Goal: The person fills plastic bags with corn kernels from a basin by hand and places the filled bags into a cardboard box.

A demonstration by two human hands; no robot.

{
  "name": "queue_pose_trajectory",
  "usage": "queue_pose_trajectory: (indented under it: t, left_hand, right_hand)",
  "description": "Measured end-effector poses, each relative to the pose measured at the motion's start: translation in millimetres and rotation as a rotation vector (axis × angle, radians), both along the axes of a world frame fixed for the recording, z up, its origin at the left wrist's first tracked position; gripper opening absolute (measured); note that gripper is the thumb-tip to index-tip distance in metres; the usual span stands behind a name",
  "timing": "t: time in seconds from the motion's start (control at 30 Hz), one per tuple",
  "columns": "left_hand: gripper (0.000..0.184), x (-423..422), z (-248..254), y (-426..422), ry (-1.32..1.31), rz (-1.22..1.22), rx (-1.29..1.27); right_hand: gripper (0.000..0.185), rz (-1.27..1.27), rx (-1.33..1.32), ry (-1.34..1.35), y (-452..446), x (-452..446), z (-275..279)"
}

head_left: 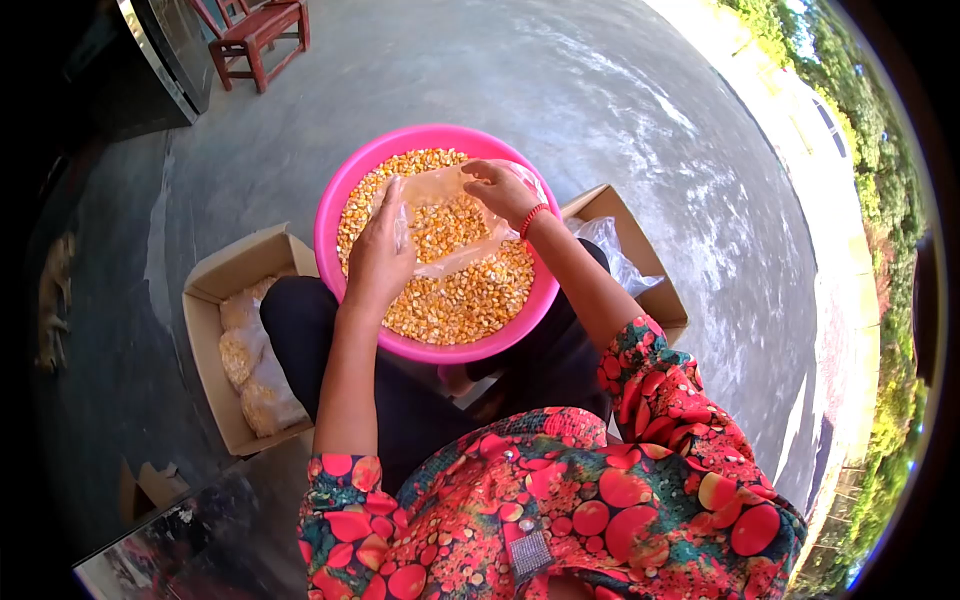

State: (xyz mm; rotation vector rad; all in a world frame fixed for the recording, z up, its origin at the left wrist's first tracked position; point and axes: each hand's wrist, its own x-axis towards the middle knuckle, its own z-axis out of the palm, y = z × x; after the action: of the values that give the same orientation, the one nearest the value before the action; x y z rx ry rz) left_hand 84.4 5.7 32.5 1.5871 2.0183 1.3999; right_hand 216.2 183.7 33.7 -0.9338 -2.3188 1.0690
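A clear plastic bag (436, 184) is spread between my two hands, its mouth wide, with corn kernels visible inside or through it. My left hand (383, 250) grips the bag's left side, fingers pointing up and away. At the upper right edge, my right hand (503, 194), with a red bead bracelet (534, 219) at the wrist, holds the film between curled fingers and thumb. Beneath the bag, a pink basin (333, 215) holds loose yellow corn kernels (462, 308). Part of the kernels is hidden by the bag and my hands.
Left of my knees stands a cardboard box (205, 290) with several filled bags (262, 385). Another cardboard box (655, 305) on the right contains crumpled clear plastic (612, 252). A red wooden chair (258, 38) stands at the far left, and an animal (54, 300) lies on the floor.
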Motion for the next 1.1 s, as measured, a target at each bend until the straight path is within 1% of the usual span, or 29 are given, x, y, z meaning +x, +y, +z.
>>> queue_pose_trajectory:
  t: [0.03,0.1,0.13,0.17,0.23,0.3,0.33,0.37,0.43,0.47,0.53,0.57,0.63,0.67,0.73,0.87,0.9,0.97,1.03,1.07,1.1]
  left_hand:
    - [0.073,0.7,0.6,-0.4,-0.002,0.001,-0.001]
    - [0.075,2.7,3.8,-0.2,-0.041,-0.007,-0.057]
    - [0.075,3.0,3.6,-0.2,-0.042,-0.006,-0.058]
    - [0.076,3.2,3.2,-0.7,-0.032,-0.002,-0.053]
    - [0.077,3.7,3.1,-1.5,-0.021,0.0,-0.05]
    - [0.078,4.3,3.5,-2.7,-0.013,-0.005,-0.013]
    - [0.078,4.7,3.2,-2.9,-0.012,-0.008,-0.015]
    - [0.078,4.6,3.0,-3.0,-0.006,-0.006,-0.02]
    - [0.079,5.1,3.1,-3.1,0.002,-0.005,-0.026]
    - [0.079,5.3,3.4,-3.1,0.006,0.0,-0.034]
    - [0.079,4.5,3.0,-2.7,0.011,0.007,-0.042]
    - [0.079,4.0,1.8,-2.3,0.029,0.009,-0.015]
    - [0.079,4.2,2.2,-2.1,0.045,0.009,0.011]
    - [0.079,4.5,3.0,-1.9,0.041,0.005,-0.009]
    - [0.079,5.0,3.2,-0.9,0.037,0.001,-0.028]
    - [0.078,4.3,4.7,-2.8,-0.016,-0.017,-0.057]
    - [0.078,4.5,6.0,-3.2,-0.047,-0.021,-0.083]
    - [0.078,3.9,5.7,-4.5,-0.022,-0.006,-0.064]
    - [0.077,3.7,4.4,-4.2,0.003,0.004,-0.044]
    - [0.077,3.5,3.4,-3.6,0.011,-0.001,-0.039]
    - [0.077,3.3,2.8,-3.3,0.019,-0.006,-0.034]
  right_hand:
    - [0.034,0.001,-0.001,-0.002,2.6,5.9,-2.2]
    - [0.032,0.109,0.204,-0.024,0.3,18.3,2.6]
    - [0.027,0.135,0.001,0.004,-8.4,22.4,15.3]
    - [0.027,0.135,-0.001,0.003,-19.1,26.6,27.6]
    - [0.022,0.401,-0.482,-0.153,-44.2,35.5,49.3]
    - [0.02,0.668,-0.498,-0.263,-66.0,42.6,47.3]
    - [0.019,0.833,-0.274,-0.179,-69.0,46.1,24.2]
    - [0.017,0.859,-0.082,-0.252,-70.4,49.8,3.6]
    - [0.02,0.624,0.437,-0.266,-78.7,58.6,-23.3]
    - [0.02,0.622,0.437,-0.264,-78.1,61.7,-38.1]
    - [0.024,0.406,0.63,-0.324,-79.9,63.0,-51.7]
    - [0.024,0.407,0.628,-0.323,-80.9,66.1,-58.3]
    - [0.02,0.41,0.488,-0.516,-90.5,66.7,-50.0]
    - [0.02,0.409,0.486,-0.518,-94.2,67.0,-50.3]
    - [0.02,0.432,0.37,-0.548,-99.2,66.2,-50.9]
    - [0.021,0.476,0.382,-0.518,-100.9,62.9,-47.0]
    - [0.021,0.473,0.342,-0.562,-101.8,60.2,-44.4]
    - [0.023,0.474,0.301,-0.607,-103.4,56.3,-48.2]
    - [0.025,0.416,0.312,-0.081,-104.3,53.9,-53.0]
    - [0.025,0.416,0.312,-0.082,-103.3,53.2,-54.5]
    - [0.025,0.347,-0.306,-0.021,-105.5,48.7,-41.9]
